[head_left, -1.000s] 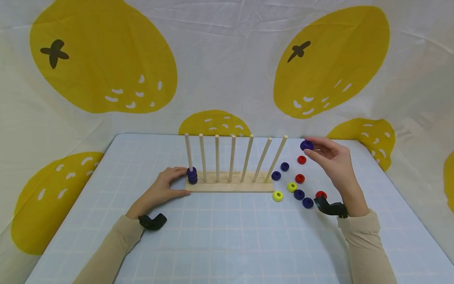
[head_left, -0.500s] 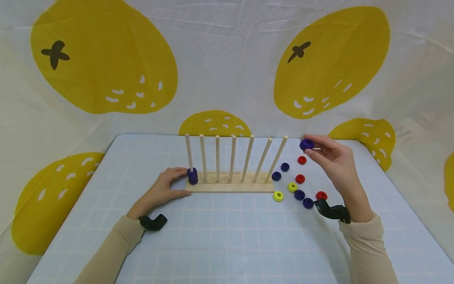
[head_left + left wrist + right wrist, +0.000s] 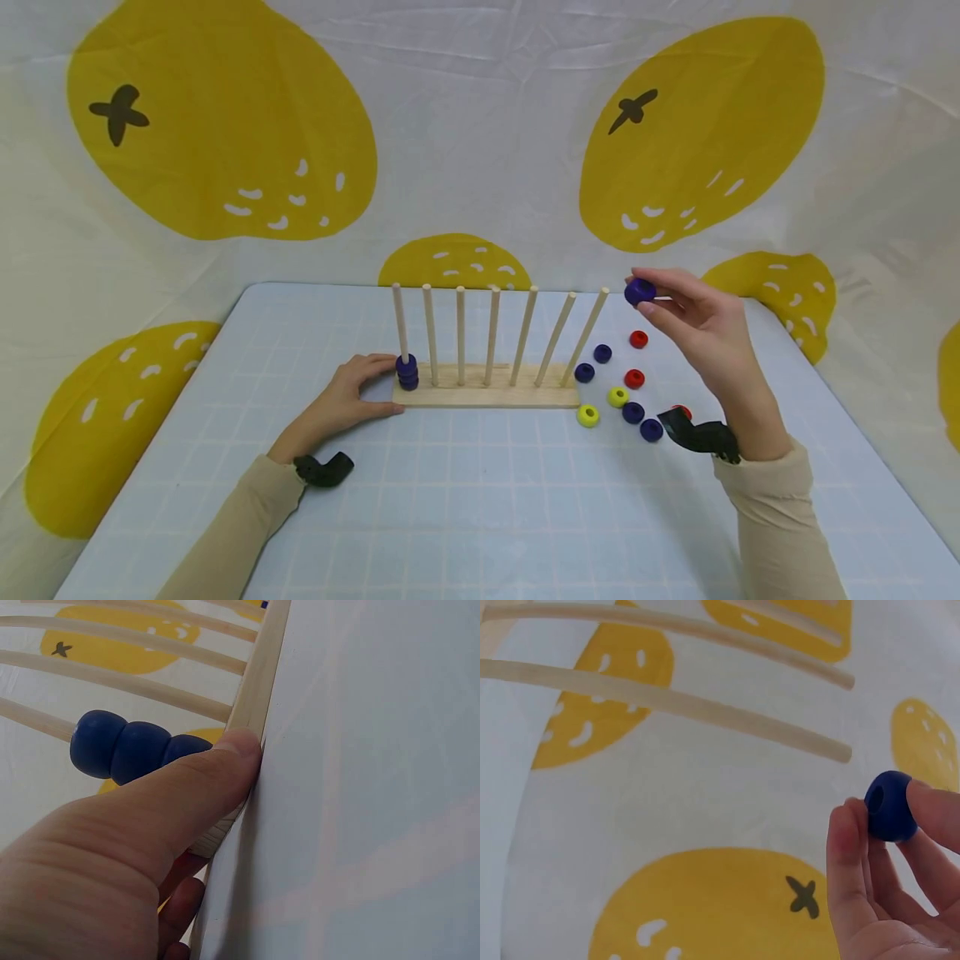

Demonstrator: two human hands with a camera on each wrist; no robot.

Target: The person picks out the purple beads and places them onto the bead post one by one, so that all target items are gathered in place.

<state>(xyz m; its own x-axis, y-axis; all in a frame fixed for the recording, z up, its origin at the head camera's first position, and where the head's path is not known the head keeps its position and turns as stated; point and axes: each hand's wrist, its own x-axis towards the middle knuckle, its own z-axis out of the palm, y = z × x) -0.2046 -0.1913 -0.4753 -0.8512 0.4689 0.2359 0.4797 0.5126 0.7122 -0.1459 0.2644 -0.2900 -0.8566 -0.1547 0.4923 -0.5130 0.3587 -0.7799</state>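
Note:
Pinched between the right hand's [image 3: 708, 333] thumb and fingertips is a dark blue bead [image 3: 640, 292], raised to the right of the last peg's tip. Its hole shows in the right wrist view, where the bead [image 3: 891, 806] is apart from the pegs. A wooden peg rack [image 3: 487, 396] with a row of several upright pegs stands on the table. Three blue beads [image 3: 407, 372] are stacked on its leftmost peg. The left hand [image 3: 345, 398] grips that end of the base, thumb [image 3: 225, 761] along the front edge and the other fingers partly hidden behind.
Right of the rack lie loose beads: two yellow beads [image 3: 588, 416], several blue beads [image 3: 633, 412] and three red beads [image 3: 634, 379], one partly covered by the black wrist camera [image 3: 701, 433]. A white cloth [image 3: 480, 125] with yellow fruit prints hangs behind the table [image 3: 480, 500].
The right hand has risen and shifted slightly left with the blue bead, which has tipped in its fingers. The left hand and the rack stay put.

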